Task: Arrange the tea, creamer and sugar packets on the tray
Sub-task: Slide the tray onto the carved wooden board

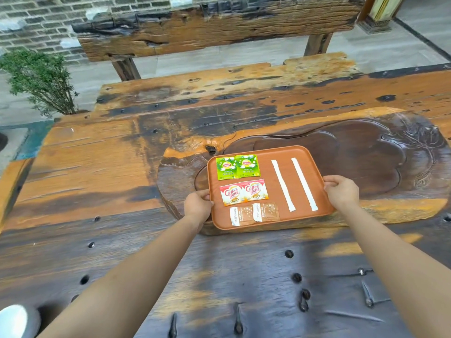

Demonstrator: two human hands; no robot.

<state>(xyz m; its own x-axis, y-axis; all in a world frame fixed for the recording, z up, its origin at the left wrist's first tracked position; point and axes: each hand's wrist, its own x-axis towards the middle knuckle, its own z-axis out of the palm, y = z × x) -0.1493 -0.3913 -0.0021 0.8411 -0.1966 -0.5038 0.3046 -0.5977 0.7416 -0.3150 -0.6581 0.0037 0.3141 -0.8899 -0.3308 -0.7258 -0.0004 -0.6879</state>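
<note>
Heavy weathered orange-and-black plank table (102,167), with a dark carved wooden tea board (366,152) set into it on the right. The flat rounded-corner terracotta plastic tray (314,167) sits on the near-left part of that board.

Left hand (198,205) is on the tray's left rim, fingers curled over the edge. Right hand (341,191) grips the right rim the same way, thumb on top. Both are closed on the rim, nothing else held.

On the tray, left column, far to near:
- two green Lipton tea sachets (238,166), side by side, edges overlapping
- two red-and-white Coffee-mate creamer sachets (244,192), also overlapping
- two small brown-and-white sugar packets (254,213), just beside each other

Right half: two long white stick packets (294,184), roughly parallel, slightly apart, angled a bit.

Layout looks done, so the job is probably near the end.

Handling, my read: the tray is stiff and light, so the rim grip on opposite sides is right. Packets are light, thin and loose on a smooth surface, so they'll slide if it tilts. Keep it level. Pinch sachets by an edge if nudging.
</note>
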